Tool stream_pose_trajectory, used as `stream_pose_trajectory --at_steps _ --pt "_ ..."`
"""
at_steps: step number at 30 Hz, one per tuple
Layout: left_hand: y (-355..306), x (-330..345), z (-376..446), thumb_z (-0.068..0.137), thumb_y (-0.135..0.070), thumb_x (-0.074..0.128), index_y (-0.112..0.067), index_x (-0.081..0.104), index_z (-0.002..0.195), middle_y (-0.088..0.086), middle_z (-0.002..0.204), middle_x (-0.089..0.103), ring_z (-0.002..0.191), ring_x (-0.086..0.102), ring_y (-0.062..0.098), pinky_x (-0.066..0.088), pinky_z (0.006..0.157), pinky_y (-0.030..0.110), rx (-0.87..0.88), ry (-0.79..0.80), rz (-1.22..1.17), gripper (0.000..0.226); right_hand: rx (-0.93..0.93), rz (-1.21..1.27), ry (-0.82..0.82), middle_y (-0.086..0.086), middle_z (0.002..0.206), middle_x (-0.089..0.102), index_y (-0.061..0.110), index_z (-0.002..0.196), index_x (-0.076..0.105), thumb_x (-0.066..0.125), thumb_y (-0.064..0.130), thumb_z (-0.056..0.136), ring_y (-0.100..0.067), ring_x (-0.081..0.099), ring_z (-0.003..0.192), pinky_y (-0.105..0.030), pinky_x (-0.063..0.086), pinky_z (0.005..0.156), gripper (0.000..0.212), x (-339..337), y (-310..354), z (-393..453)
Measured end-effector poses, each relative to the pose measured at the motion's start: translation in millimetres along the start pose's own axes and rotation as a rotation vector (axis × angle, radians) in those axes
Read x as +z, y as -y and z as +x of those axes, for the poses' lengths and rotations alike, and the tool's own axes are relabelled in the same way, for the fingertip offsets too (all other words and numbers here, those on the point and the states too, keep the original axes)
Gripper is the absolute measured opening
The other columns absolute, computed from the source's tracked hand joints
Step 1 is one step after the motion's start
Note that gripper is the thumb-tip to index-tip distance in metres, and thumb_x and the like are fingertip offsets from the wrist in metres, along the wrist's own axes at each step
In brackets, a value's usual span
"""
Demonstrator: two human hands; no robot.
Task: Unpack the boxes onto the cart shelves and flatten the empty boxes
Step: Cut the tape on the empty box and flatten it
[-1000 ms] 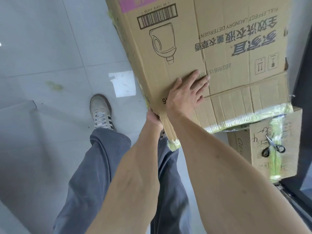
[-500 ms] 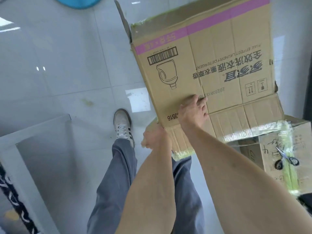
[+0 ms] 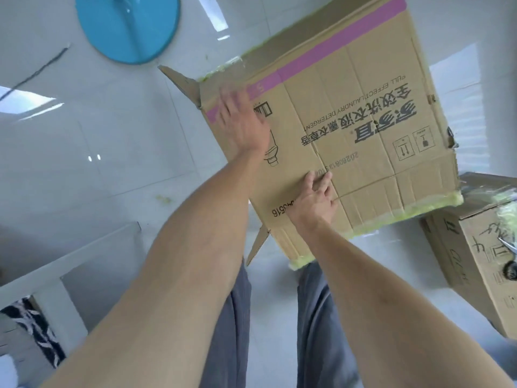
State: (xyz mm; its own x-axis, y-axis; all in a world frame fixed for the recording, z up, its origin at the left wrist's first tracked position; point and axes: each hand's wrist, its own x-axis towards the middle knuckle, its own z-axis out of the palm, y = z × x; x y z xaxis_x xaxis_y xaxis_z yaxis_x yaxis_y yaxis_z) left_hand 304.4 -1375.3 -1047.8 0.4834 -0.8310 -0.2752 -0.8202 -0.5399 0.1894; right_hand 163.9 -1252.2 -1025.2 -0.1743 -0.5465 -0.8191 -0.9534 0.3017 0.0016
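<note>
Pressing flat against the printed face of the laundry detergent box, the left hand lies with fingers straight and spread over the pink stripe and barcode near the box's far left corner, blurred by motion. The right hand rests on the same face lower down, by the fold line above the bottom flaps, fingers fairly straight and laid against the cardboard; neither hand curls round an edge. The box is held up in front of the person, above the grey trousers, printing upside down, a side flap sticking out at its far left corner and a small one at its near left. Green tape residue lines its flap edges. Right of the box, just below its lower right corner, stands a second cardboard box with scissors on it. Beyond the box's left corner, a blue round base sits on the white tiled floor.
</note>
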Motion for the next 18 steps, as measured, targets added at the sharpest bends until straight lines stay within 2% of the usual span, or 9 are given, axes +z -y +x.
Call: stream_pose_trajectory --at_steps 3,6,8,11,13,15,17,18 --pt "-25 1 42 0.09 -0.032 0.054 -0.018 0.029 0.153 0.019 0.162 0.017 0.15 0.015 0.033 0.02 0.118 0.044 0.131 0.095 0.1 0.069 0.002 0.043 0.057 -0.012 0.164 -0.014 0.027 0.157 0.001 0.055 0.018 0.092 -0.038 0.012 0.148 -0.047 0.024 0.117 0.086 1 1 13" --pt "-37 17 58 0.082 -0.053 0.063 -0.023 0.023 0.154 0.018 0.163 0.011 0.151 0.006 0.035 0.023 0.116 0.052 0.151 0.341 0.169 0.088 0.067 0.154 0.168 -0.013 0.165 -0.002 0.028 0.152 0.019 0.049 0.014 0.087 -0.043 0.012 0.148 -0.052 0.02 0.119 0.073 -3 8 34" --pt "-29 33 54 0.071 -0.05 0.071 -0.024 0.015 0.155 0.017 0.164 0.0 0.152 -0.004 0.036 0.023 0.114 0.057 0.151 0.451 0.286 0.104 0.116 0.215 0.194 -0.014 0.164 0.007 0.027 0.144 0.032 0.046 0.02 0.084 -0.044 0.017 0.145 -0.053 0.021 0.117 0.062 -2 13 45" --pt "-6 54 52 0.066 -0.046 0.071 -0.025 0.006 0.157 0.02 0.163 -0.015 0.151 -0.013 0.037 0.02 0.112 0.061 0.184 0.495 0.438 0.114 0.125 0.283 0.188 -0.015 0.156 0.025 0.024 0.134 0.04 0.042 0.02 0.079 -0.044 0.029 0.135 -0.052 0.029 0.112 0.056 9 17 53" --pt "13 58 50 0.065 -0.051 0.071 -0.023 0.015 0.155 0.025 0.162 -0.01 0.151 -0.009 0.038 0.019 0.111 0.059 0.167 0.414 0.435 0.109 0.071 0.296 0.217 -0.015 0.153 0.024 0.022 0.14 0.031 0.047 0.021 0.078 -0.045 0.03 0.132 -0.052 0.033 0.11 0.064 22 19 51" --pt "39 55 37 0.072 -0.055 0.064 -0.02 0.027 0.15 0.029 0.161 0.003 0.151 0.003 0.039 0.018 0.113 0.055 0.159 0.197 0.345 0.093 0.034 0.29 0.217 -0.015 0.159 0.009 0.024 0.148 0.015 0.06 0.026 0.076 -0.044 0.021 0.138 -0.049 0.034 0.11 0.084 35 22 48" --pt "69 50 14 0.087 -0.05 0.048 -0.016 0.03 0.153 0.025 0.162 0.013 0.151 0.013 0.036 0.019 0.115 0.053 0.12 -0.011 0.235 0.076 0.027 0.246 0.19 -0.015 0.162 -0.005 0.025 0.15 0.005 0.068 0.032 0.075 -0.043 0.011 0.144 -0.047 0.031 0.111 0.098 40 25 47" --pt "80 51 -2 0.091 -0.048 0.043 -0.015 0.026 0.155 0.023 0.162 0.014 0.15 0.016 0.035 0.021 0.114 0.053 0.056 -0.041 0.19 0.073 0.039 0.219 0.179 -0.016 0.162 -0.009 0.026 0.151 0.002 0.07 0.036 0.076 -0.042 0.007 0.146 -0.048 0.028 0.112 0.102 39 23 47"
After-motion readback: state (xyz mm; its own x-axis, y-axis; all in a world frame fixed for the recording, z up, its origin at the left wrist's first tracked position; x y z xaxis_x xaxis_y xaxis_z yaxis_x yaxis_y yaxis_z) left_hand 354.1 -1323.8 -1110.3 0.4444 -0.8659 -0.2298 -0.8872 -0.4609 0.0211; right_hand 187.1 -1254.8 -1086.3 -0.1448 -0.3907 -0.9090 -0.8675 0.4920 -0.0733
